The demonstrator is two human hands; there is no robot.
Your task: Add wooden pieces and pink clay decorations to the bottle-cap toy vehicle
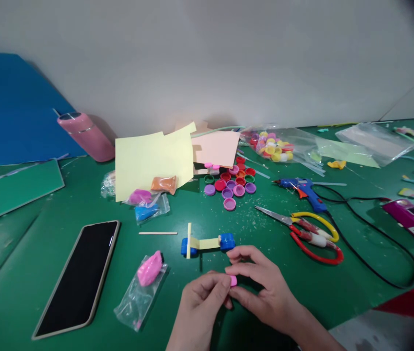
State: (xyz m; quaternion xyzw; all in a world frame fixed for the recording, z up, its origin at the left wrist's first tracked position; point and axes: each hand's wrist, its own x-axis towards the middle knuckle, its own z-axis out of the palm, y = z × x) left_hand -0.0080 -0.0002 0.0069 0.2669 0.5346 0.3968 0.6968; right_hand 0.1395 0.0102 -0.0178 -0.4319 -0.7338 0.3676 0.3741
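Note:
Both of my hands meet low in the middle of the view, over the green table (46, 214). My left hand (201, 304) and my right hand (261, 285) pinch a small lump of pink clay (233, 280) between their fingertips. Just beyond them lies a small craft piece (207, 243) made of blue bottle caps, a yellow paper strip and a thin stick. A clear bag with more pink clay (148, 269) lies to the left of my hands.
A phone (78, 275) lies face up at the left. Red and yellow scissors (307, 233), a blue glue gun (304, 189) with its black cord, loose coloured bottle caps (232, 183), yellow paper sheets (151, 158), clay bags (148, 200) and a pink bottle (84, 135) are spread around.

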